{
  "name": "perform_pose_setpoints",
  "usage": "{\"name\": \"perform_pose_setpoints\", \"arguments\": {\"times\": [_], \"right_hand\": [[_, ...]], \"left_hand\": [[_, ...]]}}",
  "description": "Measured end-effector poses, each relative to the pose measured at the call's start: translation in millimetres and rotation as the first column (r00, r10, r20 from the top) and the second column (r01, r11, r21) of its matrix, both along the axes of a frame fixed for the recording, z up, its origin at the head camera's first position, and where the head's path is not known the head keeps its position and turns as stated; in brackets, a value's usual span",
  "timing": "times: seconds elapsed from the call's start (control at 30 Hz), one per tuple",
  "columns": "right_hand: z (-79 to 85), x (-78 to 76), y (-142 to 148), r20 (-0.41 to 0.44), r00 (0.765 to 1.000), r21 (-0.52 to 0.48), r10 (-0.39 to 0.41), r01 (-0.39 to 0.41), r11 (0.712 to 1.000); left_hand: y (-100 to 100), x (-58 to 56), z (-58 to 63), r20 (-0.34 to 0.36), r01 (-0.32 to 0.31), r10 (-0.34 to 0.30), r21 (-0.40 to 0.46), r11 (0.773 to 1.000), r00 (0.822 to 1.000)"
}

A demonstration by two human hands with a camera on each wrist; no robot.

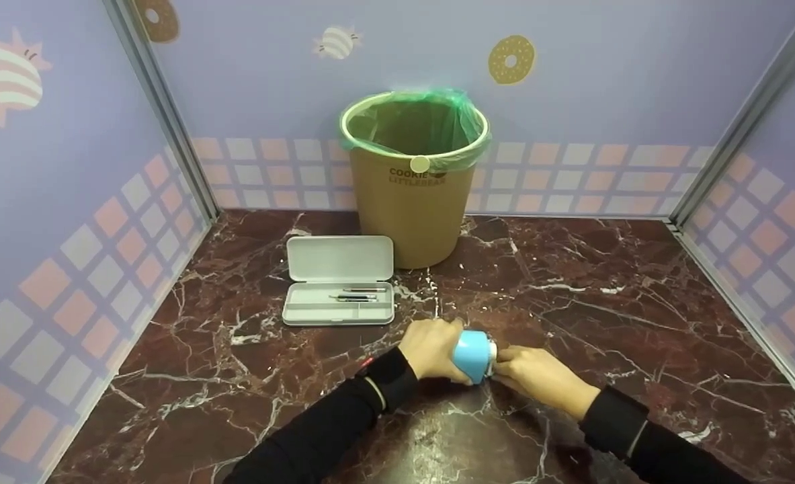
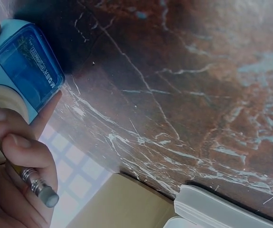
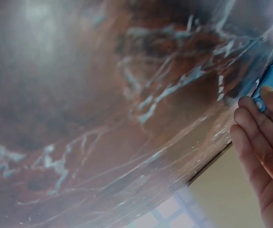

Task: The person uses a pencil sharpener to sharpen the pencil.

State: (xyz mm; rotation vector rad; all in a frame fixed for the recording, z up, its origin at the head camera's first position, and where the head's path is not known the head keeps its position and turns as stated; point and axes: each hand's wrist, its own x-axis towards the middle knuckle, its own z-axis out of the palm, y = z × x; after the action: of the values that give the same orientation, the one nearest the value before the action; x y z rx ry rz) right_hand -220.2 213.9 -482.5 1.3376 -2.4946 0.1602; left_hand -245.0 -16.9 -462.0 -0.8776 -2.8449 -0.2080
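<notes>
A light-blue pencil sharpener [image 1: 472,356] is between my hands, low over the marbled tabletop. My left hand [image 1: 434,349] grips it from the left. In the left wrist view, its clear blue shavings drawer [image 2: 32,64] shows, and a pencil [image 2: 30,178] passes between curled fingers with its eraser end outward. The pencil's tip is hidden. My right hand [image 1: 538,375] is at the sharpener's right end. There its fingertips pinch the small blue crank knob [image 3: 258,103], seen in the right wrist view.
A white pencil case [image 1: 338,316] lies open behind my left hand, with several pencils [image 1: 357,297] inside. Farther back stands a tan trash bin [image 1: 414,215] with a green liner [image 1: 464,121]. Patterned walls close in the back and sides.
</notes>
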Motion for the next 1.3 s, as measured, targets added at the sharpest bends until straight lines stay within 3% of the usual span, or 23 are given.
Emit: {"name": "perform_pose_setpoints", "arguments": {"times": [0.17, 0.53, 0.9, 1.3], "right_hand": [[5.1, 10.4, 2.5, 0.001, 1.000, 0.005, 0.016, -0.016, 1.000], [27.6, 21.6, 2.4, -0.091, 0.993, -0.008, 0.073, -0.074, 0.997], [41.9, 21.2, 3.0, -0.241, 0.961, 0.042, 0.133, -0.126, 0.991], [53.1, 18.2, 5.3, -0.278, 0.950, 0.015, 0.144, -0.146, 0.989]], "left_hand": [[1.3, -0.5, -0.9, 0.008, -0.004, 0.004, -0.014, 1.000, 1.000], [1.7, -3.8, 3.0, 0.074, -0.023, 0.027, -0.048, 0.999, 0.997], [2.3, -4.1, 3.7, 0.085, -0.016, 0.022, -0.066, 0.998, 0.996], [2.5, -5.0, 6.8, 0.104, -0.007, 0.015, -0.082, 0.997, 0.994]]}}
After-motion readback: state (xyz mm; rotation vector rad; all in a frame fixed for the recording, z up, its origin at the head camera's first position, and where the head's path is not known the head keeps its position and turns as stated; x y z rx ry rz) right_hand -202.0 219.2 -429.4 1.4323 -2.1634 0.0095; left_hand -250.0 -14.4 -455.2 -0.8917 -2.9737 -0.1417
